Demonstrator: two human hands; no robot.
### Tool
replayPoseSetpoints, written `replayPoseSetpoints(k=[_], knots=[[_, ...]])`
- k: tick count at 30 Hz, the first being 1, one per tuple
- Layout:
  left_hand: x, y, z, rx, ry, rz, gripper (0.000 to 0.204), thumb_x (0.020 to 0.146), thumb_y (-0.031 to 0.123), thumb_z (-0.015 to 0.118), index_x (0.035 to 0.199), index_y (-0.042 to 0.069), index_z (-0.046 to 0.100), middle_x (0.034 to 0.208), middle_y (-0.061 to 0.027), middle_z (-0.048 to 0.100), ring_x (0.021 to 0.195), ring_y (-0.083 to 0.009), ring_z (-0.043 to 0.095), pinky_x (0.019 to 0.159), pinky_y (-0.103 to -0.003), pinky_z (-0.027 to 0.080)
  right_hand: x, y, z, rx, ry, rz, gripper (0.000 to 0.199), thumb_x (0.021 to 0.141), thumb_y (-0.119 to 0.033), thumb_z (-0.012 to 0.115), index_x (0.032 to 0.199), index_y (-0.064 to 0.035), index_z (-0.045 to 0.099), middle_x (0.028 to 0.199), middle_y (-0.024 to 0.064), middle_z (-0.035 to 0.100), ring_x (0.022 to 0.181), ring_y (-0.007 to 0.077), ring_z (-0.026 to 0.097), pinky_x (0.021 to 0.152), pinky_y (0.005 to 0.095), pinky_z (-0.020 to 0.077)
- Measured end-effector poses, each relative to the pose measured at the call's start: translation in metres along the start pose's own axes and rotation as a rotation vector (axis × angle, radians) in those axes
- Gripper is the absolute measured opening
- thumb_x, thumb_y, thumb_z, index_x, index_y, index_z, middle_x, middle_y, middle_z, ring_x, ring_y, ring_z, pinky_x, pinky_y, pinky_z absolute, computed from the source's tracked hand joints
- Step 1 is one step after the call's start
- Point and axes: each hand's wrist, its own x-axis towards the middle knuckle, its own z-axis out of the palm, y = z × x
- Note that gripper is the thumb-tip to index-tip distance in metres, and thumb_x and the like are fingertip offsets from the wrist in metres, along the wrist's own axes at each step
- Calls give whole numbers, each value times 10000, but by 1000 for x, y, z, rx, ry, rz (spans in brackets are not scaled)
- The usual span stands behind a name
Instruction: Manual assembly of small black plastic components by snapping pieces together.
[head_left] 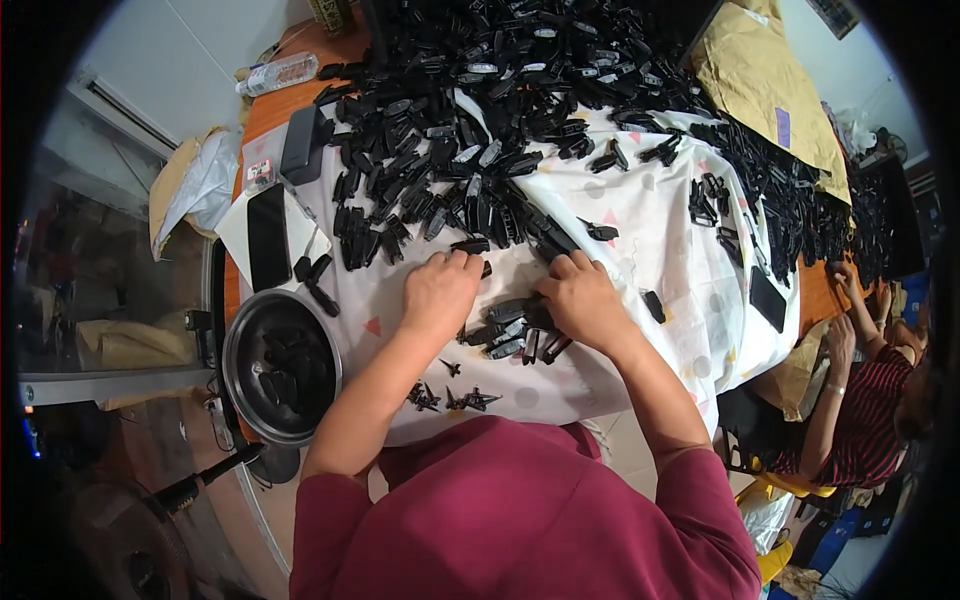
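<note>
My left hand (440, 290) is closed over the cloth, its fingers curled round a small black plastic piece (487, 269) whose end shows beside them. Just beyond its fingertips lies another black piece (470, 245). My right hand (585, 300) is also closed, fingertips pointing down at the edge of the big pile; whatever they grip is hidden. Between and below the hands sits a small group of black and grey pieces (508, 330). Nearer to me are several small dark pointed parts (472, 401). A large heap of similar elongated black pieces (430, 190) spreads beyond both hands.
At left stands a round metal bowl (232, 370) with black pieces inside. Behind it are a phone (268, 240), a dark box (303, 145) and a plastic bottle (280, 74). Another phone (768, 298) lies at right, near a brown paper sack (775, 95) and a seated person (860, 420).
</note>
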Motion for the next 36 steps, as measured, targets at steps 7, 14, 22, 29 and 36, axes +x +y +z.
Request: replayPoseSetpoints(k=[7,14,22,29,36], knots=[[-1,-6,-4,-134,8,-26,256,715,207,660,939,91,614,813,-48,601,755,-238,594,649,-338,487,-1,0,-15,726,101,174,284,713,-41,640,991,-63,582,906,97,558,838,227,535,691,276,450],[-11,4,-10,-1434,34,-422,260,815,100,612,1053,4,565,898,-4,605,789,-50,525,690,-198,437,4,-9,-19,1261,307,315,304,742,-5,649,1034,-17,565,861,10,554,702,97,512,636,219,436],[-25,22,-33,-1593,106,-308,282,814,91,616,1070,-7,549,898,2,585,794,-57,521,720,-193,427,-1,-27,-38,1175,366,52,275,762,11,624,1033,-3,585,877,36,591,734,92,538,616,211,433],[-25,24,-52,-1416,207,-194,229,799,74,624,998,-25,569,945,-64,579,824,-110,546,734,-236,443,-9,-37,-48,1010,428,76,295,737,21,637,1030,-7,611,824,100,601,716,154,559,639,238,442],[-27,25,-53,-1355,239,-144,222,778,72,638,971,-17,575,936,-96,591,843,-161,563,745,-262,449,-13,-39,-55,864,421,45,335,723,23,646,1052,-25,608,819,118,595,672,177,564,585,258,446]])
